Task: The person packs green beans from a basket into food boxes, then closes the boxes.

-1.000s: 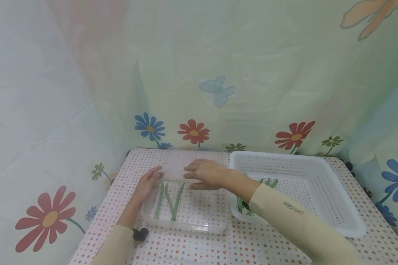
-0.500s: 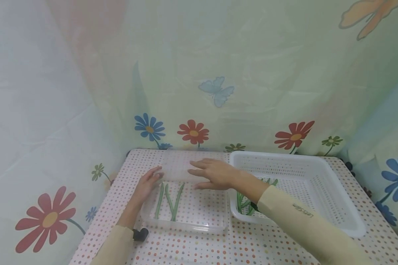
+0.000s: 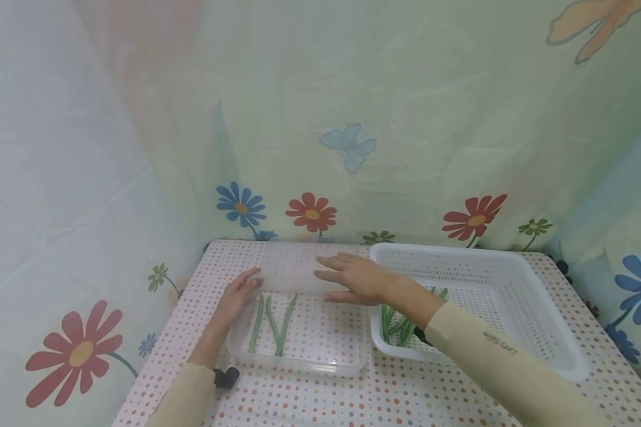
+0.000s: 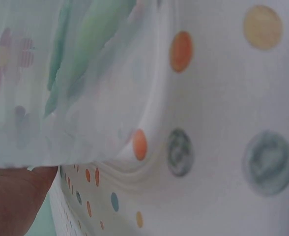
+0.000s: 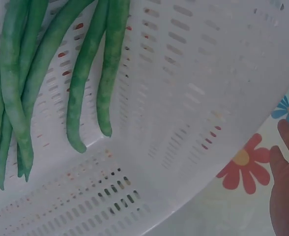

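Observation:
A clear plastic container with its lid folded back lies on the table. Inside its left half are three green beans. My left hand rests at the container's back left corner, fingertips right at the lid's edge. Most of that hand is hidden by the translucent wall in the left wrist view. My right hand is over the container's back right part, fingers spread and holding nothing. More green beans lie in a white perforated basket, under my right forearm.
The basket stands right of the container, its rim reaching toward the table's right side. A dotted cloth covers the table. Printed curtains hang close behind and at both sides.
My right hand has moved right, toward the basket, and its fingers have spread. More beans in the basket now show past the forearm. My left hand and the container have stayed put.

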Tool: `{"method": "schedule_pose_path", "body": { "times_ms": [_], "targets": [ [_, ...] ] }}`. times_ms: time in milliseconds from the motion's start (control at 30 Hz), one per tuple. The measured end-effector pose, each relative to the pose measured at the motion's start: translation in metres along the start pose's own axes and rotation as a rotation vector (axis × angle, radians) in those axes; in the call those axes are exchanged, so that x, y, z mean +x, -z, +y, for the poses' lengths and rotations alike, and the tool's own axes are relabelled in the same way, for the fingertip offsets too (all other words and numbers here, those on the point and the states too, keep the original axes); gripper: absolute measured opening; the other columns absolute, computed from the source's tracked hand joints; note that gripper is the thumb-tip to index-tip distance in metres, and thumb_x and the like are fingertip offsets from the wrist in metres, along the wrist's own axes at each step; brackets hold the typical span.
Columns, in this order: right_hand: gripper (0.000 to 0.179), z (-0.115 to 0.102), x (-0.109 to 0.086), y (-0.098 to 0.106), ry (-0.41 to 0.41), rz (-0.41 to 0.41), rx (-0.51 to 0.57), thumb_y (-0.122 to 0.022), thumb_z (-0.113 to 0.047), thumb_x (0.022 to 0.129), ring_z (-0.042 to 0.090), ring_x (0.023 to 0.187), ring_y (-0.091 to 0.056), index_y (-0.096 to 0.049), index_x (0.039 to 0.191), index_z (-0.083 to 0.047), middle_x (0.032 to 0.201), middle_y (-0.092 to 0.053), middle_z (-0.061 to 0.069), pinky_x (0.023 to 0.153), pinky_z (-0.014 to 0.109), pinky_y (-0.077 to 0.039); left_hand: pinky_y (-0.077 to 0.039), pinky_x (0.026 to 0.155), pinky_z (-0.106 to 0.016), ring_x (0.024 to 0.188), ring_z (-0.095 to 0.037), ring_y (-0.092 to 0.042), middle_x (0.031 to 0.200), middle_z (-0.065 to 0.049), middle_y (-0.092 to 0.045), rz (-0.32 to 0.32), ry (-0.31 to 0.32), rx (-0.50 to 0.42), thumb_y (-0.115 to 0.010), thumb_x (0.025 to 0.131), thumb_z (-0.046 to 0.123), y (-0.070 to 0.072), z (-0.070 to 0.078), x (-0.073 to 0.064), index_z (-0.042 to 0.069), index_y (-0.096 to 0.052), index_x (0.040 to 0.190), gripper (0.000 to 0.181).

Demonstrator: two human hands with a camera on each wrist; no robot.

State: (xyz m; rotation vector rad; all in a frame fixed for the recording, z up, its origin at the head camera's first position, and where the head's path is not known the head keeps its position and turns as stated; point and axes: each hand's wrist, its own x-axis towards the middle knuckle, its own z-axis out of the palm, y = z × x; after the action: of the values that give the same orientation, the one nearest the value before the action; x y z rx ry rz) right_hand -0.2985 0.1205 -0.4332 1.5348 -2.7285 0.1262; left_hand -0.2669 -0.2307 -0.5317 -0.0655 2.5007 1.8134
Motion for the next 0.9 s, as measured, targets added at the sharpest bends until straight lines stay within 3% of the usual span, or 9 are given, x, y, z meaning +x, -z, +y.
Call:
{"method": "schedule_pose_path", "body": {
  "times_ms": [900],
  "targets": [
    [0.062, 0.016, -0.023, -0.018, -0.047, 0.019, 0.014, -0.055, -0.055, 0.105, 0.035, 0.152, -0.042, -0.051, 0.155, -0.019, 0.167, -0.039, 0.009, 0.125, 0.053, -0.035, -0.025, 0.128, -0.058, 0.154, -0.032, -0.039, 0.152, -0.006, -0.060, 0.004, -0.006, -0.004, -0.047, 0.111, 0.039, 0.000, -0.002, 0.001, 0.030, -0.052, 0.151, 0.042]
  ]
}}
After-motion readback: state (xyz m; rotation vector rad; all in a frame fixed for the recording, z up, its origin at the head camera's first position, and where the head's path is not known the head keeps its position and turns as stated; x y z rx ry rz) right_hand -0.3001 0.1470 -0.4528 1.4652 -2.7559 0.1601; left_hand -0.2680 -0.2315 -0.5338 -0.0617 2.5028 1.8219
